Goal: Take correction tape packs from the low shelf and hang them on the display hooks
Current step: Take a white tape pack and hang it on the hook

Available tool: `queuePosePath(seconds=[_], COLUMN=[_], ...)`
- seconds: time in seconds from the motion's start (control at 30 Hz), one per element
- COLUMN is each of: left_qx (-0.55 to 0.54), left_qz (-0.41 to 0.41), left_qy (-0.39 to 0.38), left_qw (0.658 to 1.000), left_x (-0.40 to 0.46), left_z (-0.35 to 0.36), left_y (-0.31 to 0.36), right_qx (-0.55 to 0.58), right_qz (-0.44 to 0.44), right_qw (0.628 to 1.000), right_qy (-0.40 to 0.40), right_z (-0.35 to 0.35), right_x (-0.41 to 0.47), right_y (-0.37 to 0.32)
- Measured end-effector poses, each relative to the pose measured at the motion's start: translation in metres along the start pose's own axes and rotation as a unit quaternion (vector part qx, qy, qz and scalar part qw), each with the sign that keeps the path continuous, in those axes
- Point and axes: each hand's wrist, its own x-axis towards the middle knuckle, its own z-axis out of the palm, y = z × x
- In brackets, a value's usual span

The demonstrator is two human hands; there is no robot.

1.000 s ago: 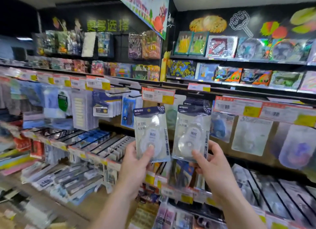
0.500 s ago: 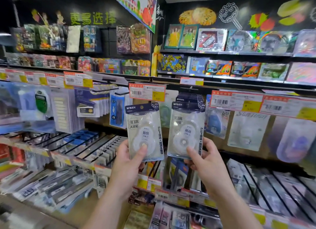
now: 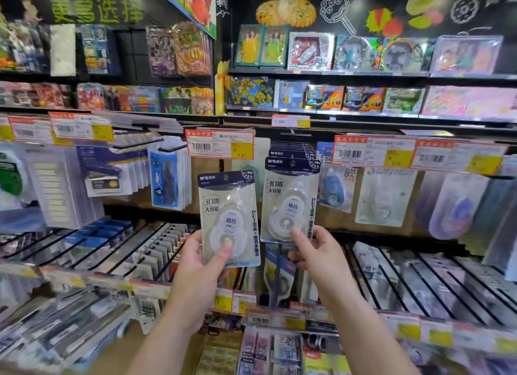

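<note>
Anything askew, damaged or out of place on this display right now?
Nothing stands out. The left hand and right hand each hold an intact correction tape pack upright, the right one just below matching hung packs.

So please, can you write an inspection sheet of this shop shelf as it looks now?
Surface: hook wall, wood-coloured backing.
Job's things: left pack held up, off any hook; right pack raised in front of a hung row of same packs.
Clutter: price tags; other hung packs.
Hands: left hand grips left pack; right hand pinches right pack.
Cables: nothing seen.
Surroundings: upper shelves of boxed toys.
</note>
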Motion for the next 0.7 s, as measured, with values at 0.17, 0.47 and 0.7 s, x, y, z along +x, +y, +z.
queuePosePath(seconds=[0.17,0.47,0.7], left_qx=[0.010,0.008,-0.001], left_qz=[0.007,0.013,0.005], left_qy=[0.005,-0.002,-0.007], left_qw=[1.000,1.000,1.000], left_x=[0.004,0.009,0.010], left_z=[-0.003,0.000,0.005], left_y=[-0.002,-0.004,-0.007], right_qx=[0.006,-0.006,0.004], right_qz=[0.000,-0.003,0.008], right_qw=[1.000,1.000,1.000], right_qy=[0.014,0.024,0.021], right_z=[0.003,0.003,0.002], right_x=[0.007,0.022,0.034], right_y=[0.003,0.006,0.008])
